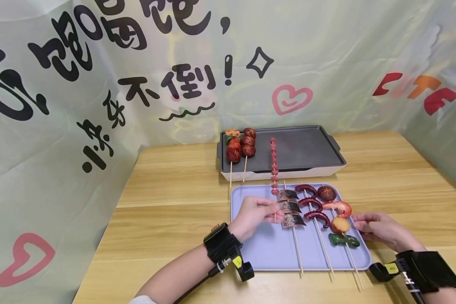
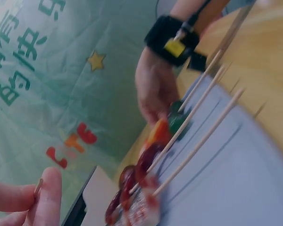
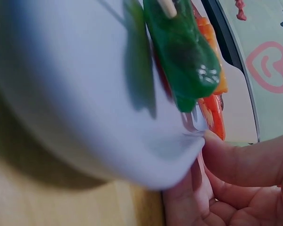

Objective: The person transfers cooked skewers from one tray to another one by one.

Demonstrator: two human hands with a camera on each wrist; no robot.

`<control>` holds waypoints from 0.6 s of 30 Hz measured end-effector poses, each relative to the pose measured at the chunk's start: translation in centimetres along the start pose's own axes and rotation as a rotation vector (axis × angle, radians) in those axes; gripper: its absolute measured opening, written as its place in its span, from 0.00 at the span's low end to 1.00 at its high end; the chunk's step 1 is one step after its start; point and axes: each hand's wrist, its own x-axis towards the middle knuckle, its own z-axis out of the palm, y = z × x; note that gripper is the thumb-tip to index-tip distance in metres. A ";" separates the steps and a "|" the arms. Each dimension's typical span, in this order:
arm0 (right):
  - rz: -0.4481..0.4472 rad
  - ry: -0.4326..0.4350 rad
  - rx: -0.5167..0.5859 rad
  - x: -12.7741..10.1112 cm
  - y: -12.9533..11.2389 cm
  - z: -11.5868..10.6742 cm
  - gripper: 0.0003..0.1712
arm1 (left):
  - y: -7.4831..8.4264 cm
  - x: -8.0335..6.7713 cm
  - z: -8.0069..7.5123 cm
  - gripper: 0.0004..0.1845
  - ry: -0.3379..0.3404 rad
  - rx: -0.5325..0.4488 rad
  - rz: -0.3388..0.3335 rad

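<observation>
In the head view, my left hand (image 1: 251, 216) pinches the lower stick of a thin skewer of small red pieces (image 1: 274, 166), held upright over the lilac tray (image 1: 264, 253). My right hand (image 1: 384, 231) grips the tray's right edge, its thumb (image 3: 240, 157) on the rim and the fingers below. Lying on the tray are a skewer of dark-skinned fish pieces (image 1: 290, 207), an octopus tentacle skewer (image 1: 310, 204) and a mixed skewer with a mushroom (image 1: 327, 193), a shrimp (image 1: 342, 208), a round yellow slice (image 1: 340, 225) and a green pepper (image 1: 343, 240).
Behind the tray stands a dark grill plate (image 1: 300, 147) with a pale base. Two skewers lie at its left end, one mixed (image 1: 233, 153) and one of mushrooms (image 1: 248, 150), sticks jutting over the front edge. A printed cloth (image 1: 327, 50) hangs behind the wooden table (image 1: 156, 219).
</observation>
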 end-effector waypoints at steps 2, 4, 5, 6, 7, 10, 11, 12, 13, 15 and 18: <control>0.001 0.000 0.002 0.0 0.0 0.0 0.20 | -0.2 -0.8 0.0 0.11 -0.016 0.009 0.001; 0.002 -0.001 0.004 0.0 -0.1 0.0 0.20 | -0.5 -1.5 0.0 0.11 -0.031 0.019 -0.003; 0.003 0.000 0.002 0.0 -0.1 0.0 0.20 | -0.7 -1.9 -0.1 0.11 -0.037 0.020 -0.009; 0.003 0.001 0.000 0.0 -0.1 0.0 0.20 | -0.8 -2.2 -0.1 0.12 -0.041 0.022 -0.015; 0.002 0.001 -0.002 0.0 -0.1 0.0 0.20 | -1.0 -2.5 -0.2 0.12 -0.045 0.019 -0.021; 0.000 0.002 -0.005 0.0 -0.1 0.1 0.21 | -1.5 -3.3 -0.3 0.12 -0.065 0.014 -0.045; -0.001 0.002 -0.005 0.0 -0.1 0.1 0.21 | -1.7 -3.6 -0.4 0.12 -0.069 0.011 -0.052; -0.001 0.001 -0.006 0.0 -0.1 0.0 0.21 | -1.9 -3.8 -0.4 0.12 -0.073 0.010 -0.057; 0.000 0.000 -0.004 0.0 -0.1 0.0 0.21 | -2.1 -4.1 -0.5 0.12 -0.078 0.007 -0.063; 0.002 -0.003 -0.001 0.0 -0.1 0.0 0.21 | -2.5 -4.7 -0.6 0.13 -0.087 -0.003 -0.077; 0.001 -0.012 0.007 0.0 0.0 0.0 0.22 | -3.1 -5.3 -0.7 0.12 -0.085 -0.016 -0.091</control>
